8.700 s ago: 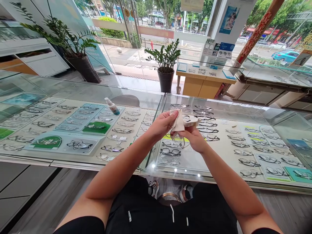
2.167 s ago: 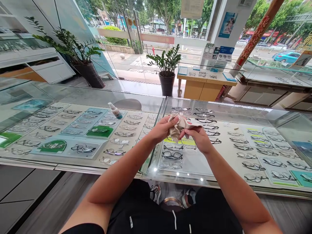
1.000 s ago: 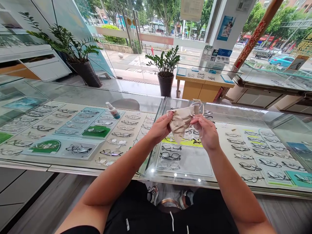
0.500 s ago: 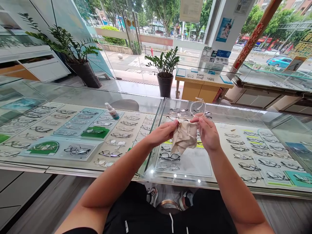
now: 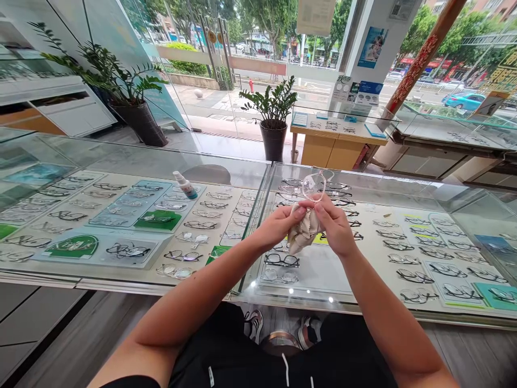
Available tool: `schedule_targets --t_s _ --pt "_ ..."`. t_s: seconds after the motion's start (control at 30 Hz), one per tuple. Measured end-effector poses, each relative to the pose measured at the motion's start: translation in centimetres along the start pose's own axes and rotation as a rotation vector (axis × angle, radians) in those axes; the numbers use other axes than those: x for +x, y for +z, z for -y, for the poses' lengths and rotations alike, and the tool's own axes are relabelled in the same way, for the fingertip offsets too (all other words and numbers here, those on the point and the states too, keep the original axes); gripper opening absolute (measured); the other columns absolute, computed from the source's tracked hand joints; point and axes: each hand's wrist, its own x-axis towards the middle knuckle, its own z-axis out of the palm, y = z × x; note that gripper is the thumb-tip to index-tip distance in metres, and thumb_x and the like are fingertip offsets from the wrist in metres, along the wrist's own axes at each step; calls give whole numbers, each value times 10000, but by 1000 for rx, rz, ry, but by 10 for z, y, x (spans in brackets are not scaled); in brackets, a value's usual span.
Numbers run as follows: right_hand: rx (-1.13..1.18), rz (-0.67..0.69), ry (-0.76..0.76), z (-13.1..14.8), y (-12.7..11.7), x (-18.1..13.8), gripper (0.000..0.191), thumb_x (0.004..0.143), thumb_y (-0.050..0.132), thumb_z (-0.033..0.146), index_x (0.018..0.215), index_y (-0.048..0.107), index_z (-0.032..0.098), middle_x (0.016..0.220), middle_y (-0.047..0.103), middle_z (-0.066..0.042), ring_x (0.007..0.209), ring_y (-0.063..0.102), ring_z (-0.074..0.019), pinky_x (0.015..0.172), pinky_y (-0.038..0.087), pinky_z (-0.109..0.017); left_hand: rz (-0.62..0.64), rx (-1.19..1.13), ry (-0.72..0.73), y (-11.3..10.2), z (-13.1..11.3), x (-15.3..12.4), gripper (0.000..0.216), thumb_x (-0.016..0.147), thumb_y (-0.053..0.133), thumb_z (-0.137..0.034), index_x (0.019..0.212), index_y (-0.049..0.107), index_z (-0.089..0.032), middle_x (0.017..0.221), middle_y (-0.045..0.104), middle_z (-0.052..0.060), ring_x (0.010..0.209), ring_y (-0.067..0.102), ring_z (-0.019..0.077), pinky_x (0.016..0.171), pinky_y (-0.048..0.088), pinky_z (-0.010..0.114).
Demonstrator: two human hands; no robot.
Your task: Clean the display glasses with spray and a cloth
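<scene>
Above the glass counter, my left hand [image 5: 286, 222] pinches a beige cleaning cloth [image 5: 302, 233] with a zigzag edge, which hangs bunched beneath the fingers. My right hand [image 5: 334, 225] is closed close beside it, holding a pair of clear-framed eyeglasses [image 5: 314, 186]. One round rim of the glasses rises above the fingertips, and the rest is partly hidden by fingers and cloth. The fingertips of both hands nearly meet at the top of the cloth.
A small white spray bottle [image 5: 185, 185] stands on the glass display counter [image 5: 258, 207] to the left. Rows of eyeglasses [image 5: 281, 260] lie inside the case under the glass. Beyond it are a potted plant [image 5: 274, 141], a wooden display table [image 5: 337, 148] and a leaning potted plant [image 5: 139, 121].
My hands have come closer together, the right one moving left with the glasses. The cloth, spread out before, is now bunched up near the glasses.
</scene>
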Motion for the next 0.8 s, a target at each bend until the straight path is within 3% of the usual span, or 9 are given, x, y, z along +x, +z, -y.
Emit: schedule_targets --t_s 0.4,0.57,0.8 --pt "-106 20 -73 -3 3 -2 354 1084 603 540 1238 866 360 1113 603 -80 1231 576 -272 1114 485 -444 -33 41 -14 0 0 0 605 838 826 -714 881 711 -121 727 623 2 646 531 95 587 381 211" --pt "-143 14 -70 -3 4 -3 379 1091 581 543 1235 867 341 1121 584 -82 1186 587 -272 1054 510 -440 23 16 -37 1 0 0 617 829 831 -723 941 718 -126 779 655 13 656 560 97 592 405 212" --pt "-117 21 -55 -2 5 -4 352 1090 587 534 1244 860 374 1100 586 -71 1218 597 -277 1111 496 -475 129 84 -77 -1 1 0 600 886 766 -731 827 661 -143 663 622 17 532 541 106 498 346 234"
